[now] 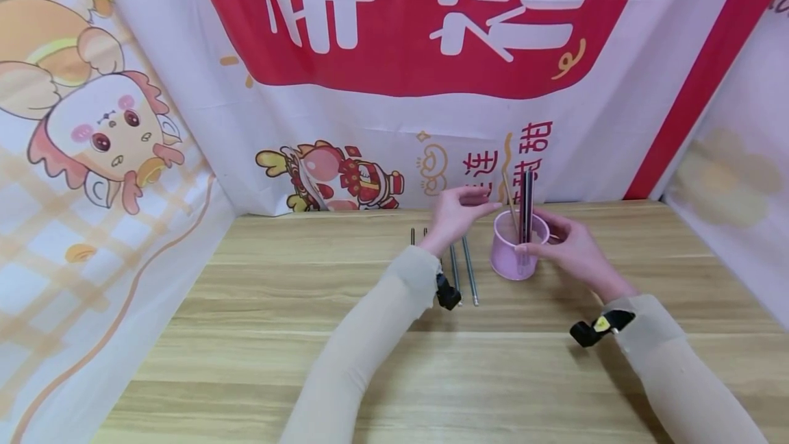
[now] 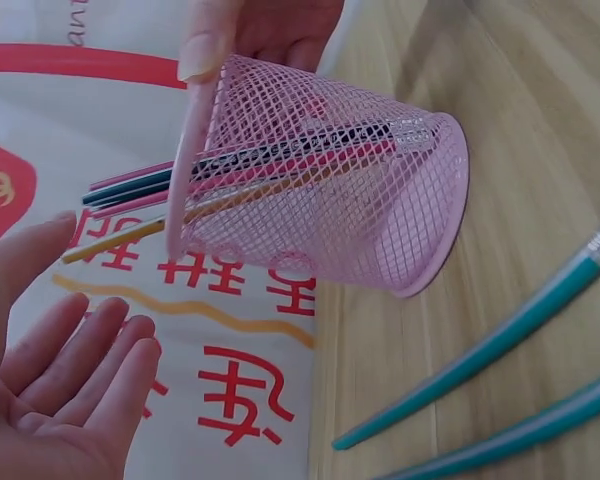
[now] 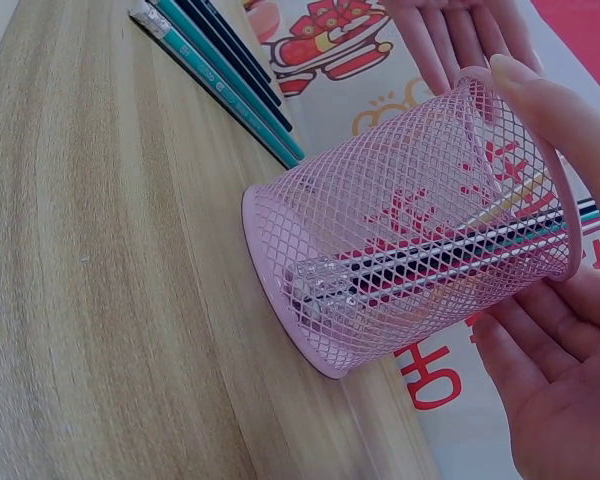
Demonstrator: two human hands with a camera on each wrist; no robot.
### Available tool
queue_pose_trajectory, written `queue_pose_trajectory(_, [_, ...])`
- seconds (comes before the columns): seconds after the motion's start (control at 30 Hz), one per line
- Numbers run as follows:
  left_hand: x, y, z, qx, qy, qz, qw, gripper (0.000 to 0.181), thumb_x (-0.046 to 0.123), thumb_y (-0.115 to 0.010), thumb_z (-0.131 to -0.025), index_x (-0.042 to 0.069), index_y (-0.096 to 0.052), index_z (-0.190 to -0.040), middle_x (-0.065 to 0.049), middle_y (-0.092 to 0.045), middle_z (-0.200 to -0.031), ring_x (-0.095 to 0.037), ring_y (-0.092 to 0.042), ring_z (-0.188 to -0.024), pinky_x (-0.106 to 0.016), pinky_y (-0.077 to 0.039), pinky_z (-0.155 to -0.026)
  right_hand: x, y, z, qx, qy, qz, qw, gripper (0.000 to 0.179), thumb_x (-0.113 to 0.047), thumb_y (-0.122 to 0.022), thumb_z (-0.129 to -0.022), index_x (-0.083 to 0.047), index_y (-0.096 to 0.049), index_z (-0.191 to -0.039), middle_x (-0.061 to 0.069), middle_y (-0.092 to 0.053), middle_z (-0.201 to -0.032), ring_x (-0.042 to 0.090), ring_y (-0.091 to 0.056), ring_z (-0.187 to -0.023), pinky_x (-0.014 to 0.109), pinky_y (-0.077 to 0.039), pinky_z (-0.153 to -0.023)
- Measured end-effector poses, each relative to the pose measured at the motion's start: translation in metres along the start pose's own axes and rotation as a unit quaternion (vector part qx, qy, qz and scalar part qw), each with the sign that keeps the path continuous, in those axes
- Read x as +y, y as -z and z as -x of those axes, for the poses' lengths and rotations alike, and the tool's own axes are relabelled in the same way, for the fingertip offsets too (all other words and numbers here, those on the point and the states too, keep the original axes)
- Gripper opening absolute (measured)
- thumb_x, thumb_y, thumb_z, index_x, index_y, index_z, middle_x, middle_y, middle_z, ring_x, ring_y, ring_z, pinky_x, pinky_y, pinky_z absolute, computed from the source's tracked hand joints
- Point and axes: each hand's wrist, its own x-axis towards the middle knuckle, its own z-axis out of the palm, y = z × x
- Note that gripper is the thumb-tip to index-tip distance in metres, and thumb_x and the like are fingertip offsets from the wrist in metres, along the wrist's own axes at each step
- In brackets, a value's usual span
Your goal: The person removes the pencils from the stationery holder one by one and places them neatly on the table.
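Observation:
A pink mesh pencil holder [image 1: 508, 262] stands on the wooden table. My right hand [image 1: 576, 252] grips it at the rim, with the thumb on the near side and the fingers round the far side. Inside lean several dark and pink pencils [image 2: 130, 190] and a yellow-brown stick [image 2: 115, 242], their upper ends above the rim. To the left of the holder, my left hand [image 1: 456, 218] is spread with the palm towards those upper ends and holds nothing. Below it lie teal pencils [image 1: 470, 273], with silvery ends towards me.
Black pencils [image 3: 248, 50] lie beside the teal ones, partly hidden by the left arm in the head view. A white cloth backdrop [image 1: 216, 149] with red lettering and cartoon prints rises behind the table [image 1: 246, 348]. Printed cloth also borders both sides.

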Motion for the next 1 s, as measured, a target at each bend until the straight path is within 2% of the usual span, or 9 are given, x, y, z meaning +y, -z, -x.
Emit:
queue_pose_trajectory(0.2, [0.002,-0.015,-0.012,-0.003,-0.003,0.001,1.0,0.045,0.024,-0.087,-0.083,0.01,-0.072,-0.123,0.001,-0.075,-0.108,-0.005,-0.068,-0.093,-0.02,-0.057,-0.084,0.002,0.0,-0.001,0.001,0.007,0.005,1.0,0.084,-0.035,-0.084,-0.087,-0.014,-0.042,-0.156,0.015,-0.048,-0.152,0.033,-0.05,-0.132,0.052,-0.042,-0.11])
queue_pose_trajectory(0.37, [-0.004,-0.027,-0.017,0.0,-0.003,0.006,1.0,0.044,0.022,-0.086,-0.085,0.007,-0.072,-0.123,0.0,-0.075,-0.108,-0.006,-0.068,-0.094,-0.021,-0.056,-0.084,0.0,0.0,-0.001,0.002,0.005,0.004,1.0,0.083,-0.033,-0.085,-0.086,-0.015,-0.043,-0.156,0.015,-0.049,-0.152,0.032,-0.051,-0.132,0.05,-0.044,-0.11])
queue_pose_trajectory(0.53, [-0.011,-0.036,-0.018,0.018,0.016,0.022,0.9995,0.038,0.02,-0.085,-0.085,0.008,-0.074,-0.119,0.001,-0.076,-0.106,-0.006,-0.069,-0.093,-0.019,-0.056,-0.084,0.001,0.0,0.0,-0.001,0.001,0.001,1.0,0.083,-0.032,-0.085,-0.087,-0.015,-0.043,-0.156,0.015,-0.047,-0.153,0.033,-0.05,-0.132,0.049,-0.043,-0.11])
queue_pose_trajectory(0.63, [-0.013,-0.041,-0.018,0.028,0.025,0.025,0.999,0.032,0.019,-0.086,-0.084,0.01,-0.076,-0.113,0.003,-0.076,-0.102,-0.005,-0.069,-0.09,-0.018,-0.056,-0.081,0.002,0.0,0.0,-0.001,0.003,-0.002,1.0,0.083,-0.032,-0.085,-0.087,-0.015,-0.043,-0.156,0.015,-0.048,-0.152,0.034,-0.05,-0.132,0.045,-0.045,-0.109])
queue_pose_trajectory(0.87, [-0.014,-0.048,-0.017,0.034,0.033,-0.009,0.9988,0.024,0.024,-0.087,-0.083,0.015,-0.08,-0.104,0.009,-0.076,-0.095,-0.002,-0.067,-0.085,-0.018,-0.056,-0.08,0.003,0.001,0.0,-0.007,0.013,-0.011,0.9998,0.083,-0.029,-0.084,-0.087,-0.013,-0.041,-0.156,0.018,-0.047,-0.152,0.037,-0.051,-0.131,0.018,-0.049,-0.098])
queue_pose_trajectory(0.93, [-0.014,-0.05,-0.017,0.037,0.034,-0.017,0.9986,0.023,0.025,-0.087,-0.083,0.016,-0.08,-0.104,0.01,-0.076,-0.095,-0.001,-0.066,-0.085,-0.018,-0.055,-0.08,0.003,0.001,0.0,-0.008,0.013,-0.013,0.9998,0.082,-0.028,-0.084,-0.088,-0.013,-0.041,-0.156,0.018,-0.047,-0.152,0.037,-0.051,-0.131,0.019,-0.049,-0.098])
queue_pose_trajectory(1.0, [-0.014,-0.051,-0.017,0.04,0.033,-0.02,0.9985,0.022,0.025,-0.086,-0.084,0.017,-0.08,-0.103,0.01,-0.075,-0.094,-0.001,-0.065,-0.085,-0.018,-0.055,-0.079,0.002,0.001,0.0,-0.008,0.012,-0.013,0.9998,0.082,-0.028,-0.084,-0.088,-0.012,-0.041,-0.156,0.017,-0.048,-0.152,0.037,-0.051,-0.131,0.025,-0.049,-0.102])
